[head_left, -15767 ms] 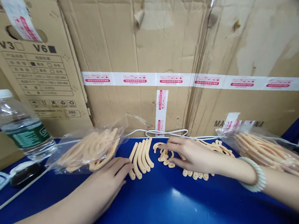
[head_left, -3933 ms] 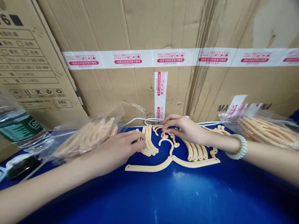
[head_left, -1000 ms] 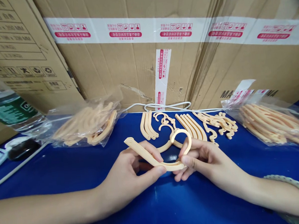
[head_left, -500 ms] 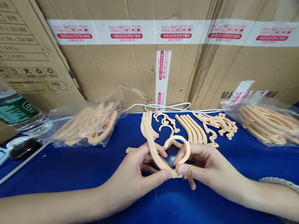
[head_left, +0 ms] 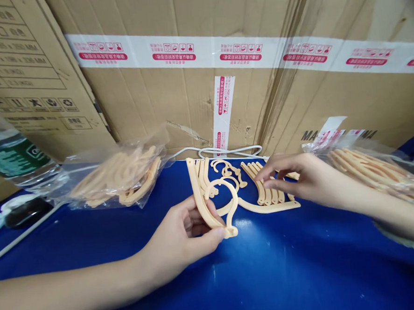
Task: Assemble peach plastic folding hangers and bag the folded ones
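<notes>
My left hand [head_left: 192, 228] is closed on a beige plastic hanger piece [head_left: 203, 204], a curved arm joined at its lower end to a hook [head_left: 235, 202]. Thumb and fingers pinch it near that joint, tilted above the blue table. To the right, my right hand [head_left: 305, 179] hovers with thumb and fingers apart, over a row of loose curved hanger arms [head_left: 265, 196]; whether a fingertip touches one I cannot tell. Behind the held piece lies a hanger [head_left: 273, 208] with its arms spread. Further loose arms [head_left: 205, 174] and several hooks [head_left: 241, 178] lie at the back.
Clear bags of hanger parts lie at left [head_left: 117, 174] and right [head_left: 379, 170]. A water bottle [head_left: 13, 153] and a black object [head_left: 31, 210] are at far left. A white cable [head_left: 227, 150] runs along taped cardboard boxes [head_left: 147, 98] behind the blue table [head_left: 256, 273].
My right hand has let go of the hook and moved right, over the loose arms. My left hand keeps the joined arm and hook, shifted slightly left.
</notes>
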`<state>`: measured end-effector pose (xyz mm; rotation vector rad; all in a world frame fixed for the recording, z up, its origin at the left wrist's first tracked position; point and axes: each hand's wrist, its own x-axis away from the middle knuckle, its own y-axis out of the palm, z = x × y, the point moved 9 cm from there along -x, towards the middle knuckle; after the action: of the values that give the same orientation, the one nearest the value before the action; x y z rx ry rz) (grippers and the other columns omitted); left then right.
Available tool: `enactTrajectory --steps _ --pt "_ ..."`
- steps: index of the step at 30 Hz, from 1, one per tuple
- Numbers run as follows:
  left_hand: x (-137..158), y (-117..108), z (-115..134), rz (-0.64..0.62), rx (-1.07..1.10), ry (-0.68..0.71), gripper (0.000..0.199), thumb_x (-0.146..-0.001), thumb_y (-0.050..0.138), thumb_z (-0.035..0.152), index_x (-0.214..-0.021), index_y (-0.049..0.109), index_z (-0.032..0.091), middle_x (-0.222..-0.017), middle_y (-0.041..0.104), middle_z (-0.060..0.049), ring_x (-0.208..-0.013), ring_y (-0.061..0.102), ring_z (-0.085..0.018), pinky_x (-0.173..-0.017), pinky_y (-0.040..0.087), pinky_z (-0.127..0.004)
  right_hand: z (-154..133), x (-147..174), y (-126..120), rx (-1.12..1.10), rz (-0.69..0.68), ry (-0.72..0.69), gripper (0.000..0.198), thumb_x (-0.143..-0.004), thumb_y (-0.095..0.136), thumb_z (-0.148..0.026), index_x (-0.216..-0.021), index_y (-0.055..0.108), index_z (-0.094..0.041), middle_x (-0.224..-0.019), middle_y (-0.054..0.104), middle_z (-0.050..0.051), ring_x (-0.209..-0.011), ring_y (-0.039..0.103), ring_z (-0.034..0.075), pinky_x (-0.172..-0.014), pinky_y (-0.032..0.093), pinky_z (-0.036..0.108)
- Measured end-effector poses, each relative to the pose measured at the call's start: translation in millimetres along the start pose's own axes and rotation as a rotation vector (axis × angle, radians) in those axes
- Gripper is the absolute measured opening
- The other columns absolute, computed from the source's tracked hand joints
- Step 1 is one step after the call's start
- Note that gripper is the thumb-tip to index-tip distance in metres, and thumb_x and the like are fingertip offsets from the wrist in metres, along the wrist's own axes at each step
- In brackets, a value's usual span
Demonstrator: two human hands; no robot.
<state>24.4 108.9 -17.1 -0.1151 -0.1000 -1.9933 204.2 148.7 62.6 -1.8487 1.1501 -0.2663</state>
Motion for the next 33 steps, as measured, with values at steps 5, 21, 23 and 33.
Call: enactTrajectory --steps 5,21,23,33 --pt "0.3 0.6 -0.3 -0.009 0.027 0.019 0.025 -0.072 0.076 0.021 -0.082 0.053 0.018 -0.077 0.066 0.003 -0.073 0.064 -0.012 -0.071 0.051 -0.024 6.4 3.6 27.1 0.241 -0.215 -0.115 0.016 -0.092 0.062 -0.029 -0.094 0.076 -0.022 -0.089 0.065 0.007 -0.084 0.062 0.021 -0.074 0.049 0.034" --pt "0.0 -0.4 -1.4 -0.035 0.051 0.061 0.022 -0.078 0.074 0.019 -0.087 0.054 0.019 -0.082 0.067 0.004 -0.075 0.064 -0.01 -0.077 0.051 -0.024 31.7 2.8 -7.8 -0.235 0.208 0.211 0.038 -0.089 0.062 -0.055 -0.097 0.069 -0.019 -0.061 0.067 0.004 -0.054 0.065 0.019 -0.052 0.053 0.031" --pt "0.0 -0.1 0.3 -0.028 0.039 0.059 0.022 -0.077 0.074 0.02 -0.086 0.054 0.019 -0.081 0.066 0.004 -0.075 0.064 -0.01 -0.077 0.052 -0.024 35.3 7.8 -9.5 -0.451 0.263 0.317 0.042 -0.084 0.068 -0.058 -0.1 0.069 -0.019 -0.064 0.071 0.005 -0.058 0.07 0.02 -0.056 0.058 0.031" --pt "0.3 -0.8 4.6 0.009 0.015 0.069 0.022 -0.075 0.074 0.02 -0.085 0.055 0.019 -0.077 0.066 0.004 -0.074 0.065 -0.012 -0.076 0.054 -0.026 25.4 29.7 9.4 -0.742 0.426 0.389 0.029 -0.073 0.083 -0.039 -0.095 0.071 -0.024 -0.097 0.074 0.006 -0.082 0.07 0.02 -0.067 0.061 0.028"
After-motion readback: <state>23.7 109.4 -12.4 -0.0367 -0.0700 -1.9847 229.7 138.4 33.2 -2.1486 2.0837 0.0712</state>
